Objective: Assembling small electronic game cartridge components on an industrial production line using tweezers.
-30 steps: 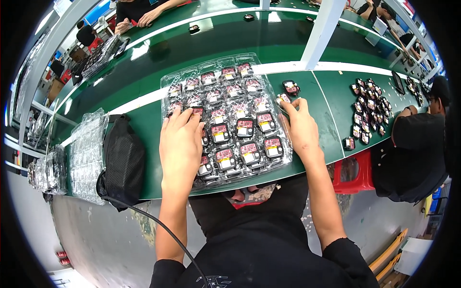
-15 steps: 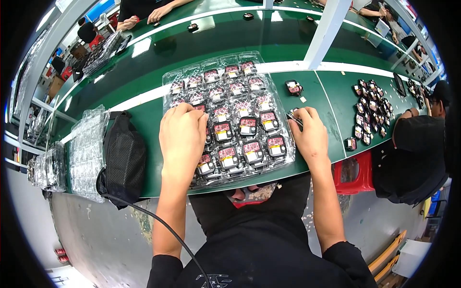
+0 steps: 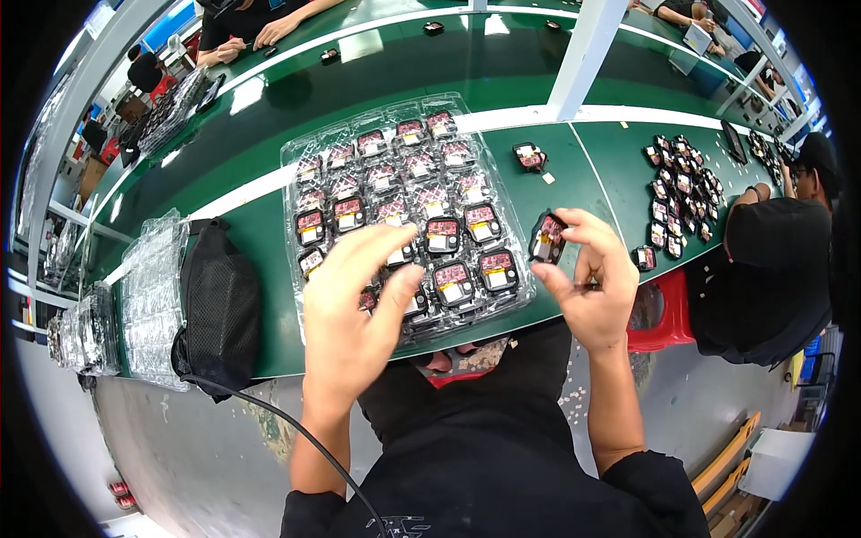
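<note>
1. Left forearm (image 3: 321, 444): rises almost vertically from the lower edge, left of centre, out of a short black sleeve.
2. Left hand (image 3: 352, 309): back of the hand toward the viewer, held over the lower-left part of the tray at mid-frame. The fingers reach up and to the right; the thumb stands apart from them, leaving an open gap. Whether the fingertips touch the tray cannot be told.
3. Right forearm (image 3: 614, 394): slants upward and slightly left from the lower right, the wrist bent so that the hand turns toward the tray.
4. Right hand (image 3: 599, 287): thumb below and forefinger above, pinching a small device; the other fingers are curled toward the palm.
5. Held device (image 3: 547, 239): black-rimmed, with a reddish face and a pale label, tilted on edge just right of the tray, right of the frame's centre.
6. Clear plastic tray (image 3: 377, 113): spans the centre, its compartments carrying rows of similar devices, some partly hidden by the left hand.
7. Loose device (image 3: 530, 157): on the green bench (image 3: 603, 211), above the right hand, near a small pale chip (image 3: 549, 178).
8. Device cluster (image 3: 683, 193): spread on the bench at right of frame.
9. Black mesh bag (image 3: 222, 305): left of the tray, beside clear empty trays (image 3: 152, 305).
</note>
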`<control>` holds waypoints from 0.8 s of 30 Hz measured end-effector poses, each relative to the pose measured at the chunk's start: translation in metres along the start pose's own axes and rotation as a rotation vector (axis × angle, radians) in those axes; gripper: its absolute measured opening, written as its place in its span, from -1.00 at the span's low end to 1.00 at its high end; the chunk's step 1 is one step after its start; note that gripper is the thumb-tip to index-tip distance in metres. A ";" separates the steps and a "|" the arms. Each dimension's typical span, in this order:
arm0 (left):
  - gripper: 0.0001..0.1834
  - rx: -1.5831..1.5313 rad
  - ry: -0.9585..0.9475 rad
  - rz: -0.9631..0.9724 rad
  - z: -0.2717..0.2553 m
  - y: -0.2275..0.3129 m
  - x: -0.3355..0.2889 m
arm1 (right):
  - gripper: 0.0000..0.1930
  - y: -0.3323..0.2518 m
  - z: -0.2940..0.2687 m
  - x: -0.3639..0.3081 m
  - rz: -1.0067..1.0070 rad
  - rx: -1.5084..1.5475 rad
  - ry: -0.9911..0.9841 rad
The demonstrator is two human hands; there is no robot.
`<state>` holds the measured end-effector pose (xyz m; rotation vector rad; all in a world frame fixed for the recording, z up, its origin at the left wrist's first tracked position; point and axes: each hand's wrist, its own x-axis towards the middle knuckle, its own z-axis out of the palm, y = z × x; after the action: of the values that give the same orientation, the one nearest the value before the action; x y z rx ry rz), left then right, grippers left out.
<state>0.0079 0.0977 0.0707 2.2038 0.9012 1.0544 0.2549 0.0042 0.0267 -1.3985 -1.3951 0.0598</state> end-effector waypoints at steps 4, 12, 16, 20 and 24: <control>-0.49 -0.174 -0.005 0.067 0.021 0.010 -0.024 | -0.50 -0.027 0.005 -0.007 0.012 0.248 -0.123; -0.41 -0.050 0.296 0.309 0.064 0.008 -0.056 | -0.62 -0.063 0.031 -0.041 0.605 0.943 -0.243; -0.35 -0.492 0.259 0.081 0.060 0.002 -0.070 | -0.62 -0.057 0.027 -0.037 0.414 0.902 -0.390; -0.28 -0.982 0.243 -0.212 0.061 0.007 -0.081 | -0.48 -0.064 0.024 -0.032 0.319 0.610 -0.307; -0.11 -0.976 0.319 -0.360 0.060 0.006 -0.085 | -0.70 -0.054 0.023 -0.022 -0.161 -0.057 -0.328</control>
<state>0.0189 0.0197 0.0020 1.0538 0.6527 1.3030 0.1965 -0.0140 0.0409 -1.3598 -1.7895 0.1504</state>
